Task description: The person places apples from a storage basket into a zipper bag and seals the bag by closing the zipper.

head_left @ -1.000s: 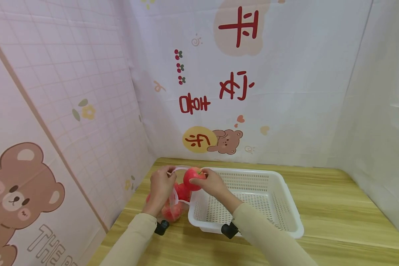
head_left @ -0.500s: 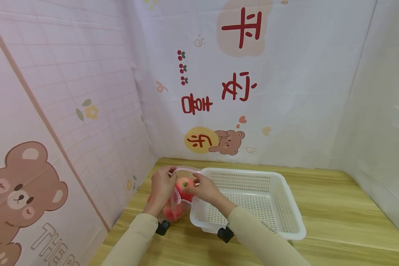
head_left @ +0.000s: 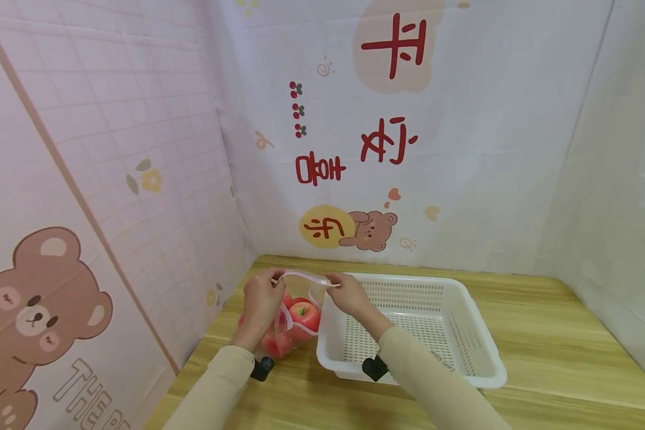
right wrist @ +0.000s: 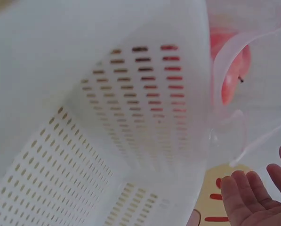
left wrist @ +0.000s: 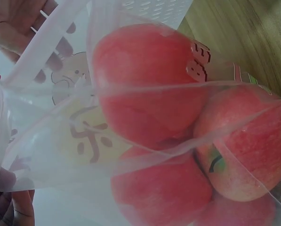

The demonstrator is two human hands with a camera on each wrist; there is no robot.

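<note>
A clear plastic bag with a pale pink edge strip holds several red apples at the left of the table. My left hand pinches one end of its mouth; the left wrist view shows those fingers on the bag's corner. My right hand is at the other end of the strip. Seen from the right wrist, its fingers are fairly straight, the thumb apart from them, right by the strip's tip. Through the film, several apples press together.
Right beside the bag stands a white slotted plastic basket, its left rim under my right hand. Both rest on a wood-grain table. A printed cloth wall rises behind and to the sides.
A second ago my right hand held an apple over the bag. It lowered the apple in, let go and moved up to the mouth. The basket has shifted slightly right.
</note>
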